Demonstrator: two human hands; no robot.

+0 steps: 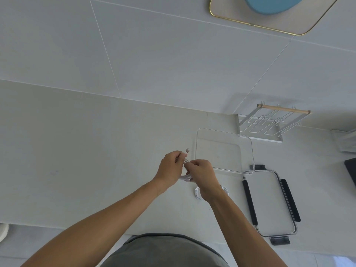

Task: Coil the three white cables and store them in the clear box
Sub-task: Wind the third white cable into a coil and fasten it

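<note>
Both hands hold one white cable above the counter, just left of the clear box. My left hand grips the coiled loops, and a plug end sticks up past its fingers. My right hand pinches the cable's strand beside the left thumb. Another coiled white cable lies on the counter, partly hidden under my right wrist. The clear box stands open with nothing visible inside. A third cable is not visible.
The box's clear lid with black clips lies on the counter to the right of the hands. A white wire rack with a wooden bar stands against the wall behind the box. A dark object sits at the right edge.
</note>
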